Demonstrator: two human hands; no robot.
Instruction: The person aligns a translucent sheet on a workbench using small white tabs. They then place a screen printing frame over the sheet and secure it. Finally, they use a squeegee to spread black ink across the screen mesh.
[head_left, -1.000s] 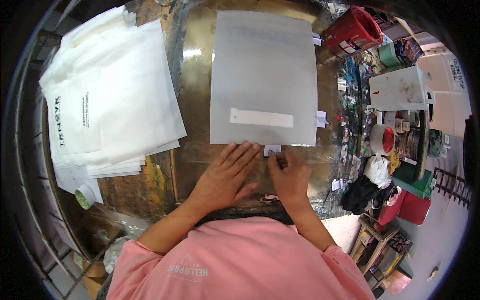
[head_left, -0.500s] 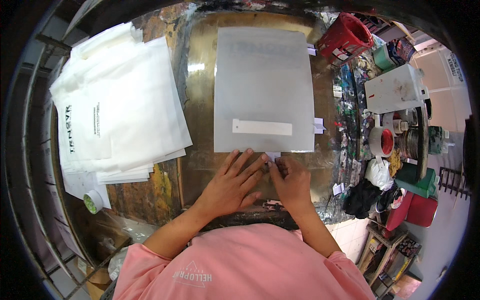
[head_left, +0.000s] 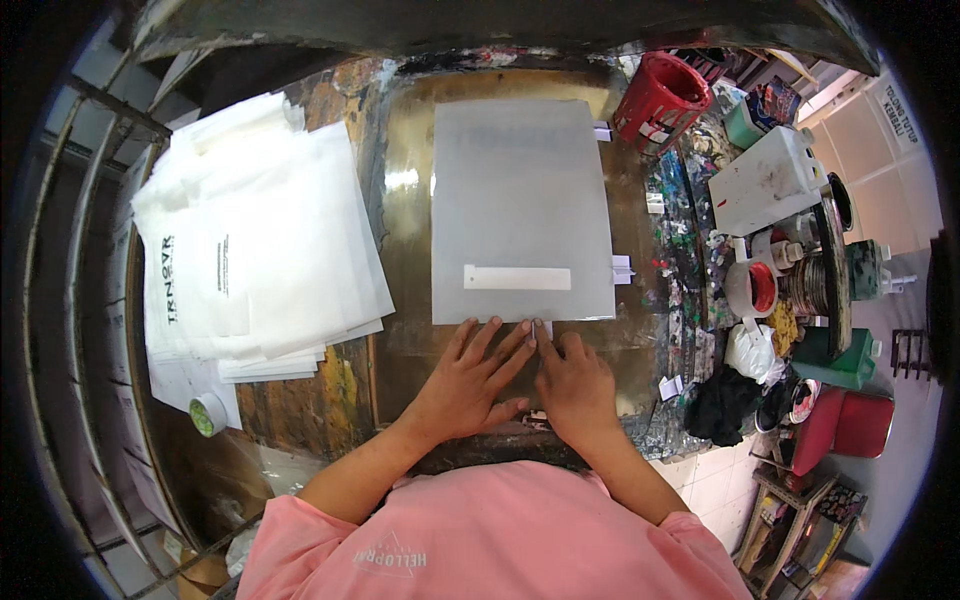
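I'm seeing one red bucket (head_left: 652,108) showing red inside and one white jug (head_left: 768,178) hiding its contents. One grey plastic sheet (head_left: 520,200) is lying on the table (head_left: 405,240), three paper tabs (head_left: 622,269) edging it. The left hand (head_left: 468,375) is resting loosely spread against its near edge; the right hand (head_left: 578,385) is touching the nearest tab, whether pinching I can't tell.

Got both forearms (head_left: 370,468) angled in toward each other. Resting the left hand (head_left: 470,372) palm-down with fingers kinda fanned, thumb poking out sideways. Holding the right hand (head_left: 578,388) half-curled, one tip just beside the left index.
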